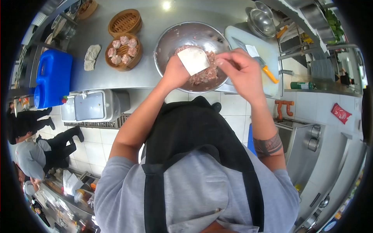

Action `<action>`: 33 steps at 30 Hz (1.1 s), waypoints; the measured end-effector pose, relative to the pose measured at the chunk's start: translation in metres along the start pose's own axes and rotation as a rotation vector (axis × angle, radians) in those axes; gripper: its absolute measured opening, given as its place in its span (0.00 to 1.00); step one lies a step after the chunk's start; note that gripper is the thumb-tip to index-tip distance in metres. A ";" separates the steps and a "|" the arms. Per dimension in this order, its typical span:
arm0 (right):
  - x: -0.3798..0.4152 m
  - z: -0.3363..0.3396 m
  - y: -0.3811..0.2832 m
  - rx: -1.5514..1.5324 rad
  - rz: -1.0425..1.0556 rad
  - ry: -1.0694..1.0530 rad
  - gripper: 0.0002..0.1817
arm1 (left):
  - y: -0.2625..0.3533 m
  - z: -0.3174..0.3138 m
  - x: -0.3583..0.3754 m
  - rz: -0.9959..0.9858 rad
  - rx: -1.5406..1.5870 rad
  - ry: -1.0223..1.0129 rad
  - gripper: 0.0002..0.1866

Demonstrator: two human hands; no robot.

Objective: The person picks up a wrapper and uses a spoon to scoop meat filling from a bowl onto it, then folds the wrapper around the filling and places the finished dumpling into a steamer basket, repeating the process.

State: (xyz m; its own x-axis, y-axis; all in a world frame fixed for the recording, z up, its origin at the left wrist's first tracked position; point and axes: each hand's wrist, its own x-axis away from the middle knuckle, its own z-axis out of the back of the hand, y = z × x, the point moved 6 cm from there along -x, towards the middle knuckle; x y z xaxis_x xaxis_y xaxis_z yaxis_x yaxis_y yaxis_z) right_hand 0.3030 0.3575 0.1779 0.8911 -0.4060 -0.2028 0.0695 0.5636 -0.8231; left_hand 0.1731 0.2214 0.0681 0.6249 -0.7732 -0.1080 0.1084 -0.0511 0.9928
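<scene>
A pale dumpling wrapper (193, 61) lies over the fingers of my left hand (175, 74), which are mostly hidden beneath it. Below it is ground meat filling (204, 79) in a large steel bowl (162, 42). Over the bowl's right side, my right hand (245, 73) has its thumb and forefinger brought together close to the filling; anything between them is too small to make out. To the left, a bamboo steamer (135, 64) holds a ring of several shaped dumplings (124, 40).
Another bamboo steamer (125, 22) stands behind the first, near a folded cloth (92, 57). On the right, a cutting board (268, 50) carries a yellow-handled knife (269, 73) and a white square piece (252, 51). A blue jug (54, 77) sits far left. Other people are beyond it.
</scene>
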 end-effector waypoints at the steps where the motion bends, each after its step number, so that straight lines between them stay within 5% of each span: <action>1: -0.002 -0.005 0.002 -0.003 0.001 -0.007 0.13 | -0.001 0.001 0.002 -0.032 -0.043 -0.024 0.17; 6: 0.004 -0.038 0.037 -0.421 -0.490 -0.065 0.11 | 0.009 -0.004 0.011 -0.113 0.031 -0.089 0.20; 16: 0.002 -0.058 0.037 -0.530 -0.410 -0.061 0.11 | -0.004 0.001 0.013 -0.090 -0.088 -0.064 0.22; 21: -0.009 -0.060 0.030 -0.231 -0.183 -0.038 0.13 | -0.001 0.007 0.018 -0.067 -0.075 -0.006 0.20; 25: -0.012 -0.027 0.040 -0.196 -0.352 -0.022 0.14 | -0.024 0.040 0.031 -0.147 -0.328 0.150 0.14; 27: -0.010 -0.013 0.061 0.142 -0.177 -0.048 0.15 | -0.042 0.065 0.039 -0.174 -0.411 0.262 0.13; 33: 0.007 -0.081 0.072 0.594 -0.044 -0.378 0.21 | -0.088 0.068 0.035 -0.195 -0.452 0.473 0.12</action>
State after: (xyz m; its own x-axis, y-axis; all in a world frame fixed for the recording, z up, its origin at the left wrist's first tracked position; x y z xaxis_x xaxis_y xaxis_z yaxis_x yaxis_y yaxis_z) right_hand 0.2774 0.3368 0.0743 0.9690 -0.2209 0.1107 0.2465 0.8934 -0.3756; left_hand 0.1332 0.1559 -0.0194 0.8210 -0.4120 -0.3953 0.5008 0.1871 0.8451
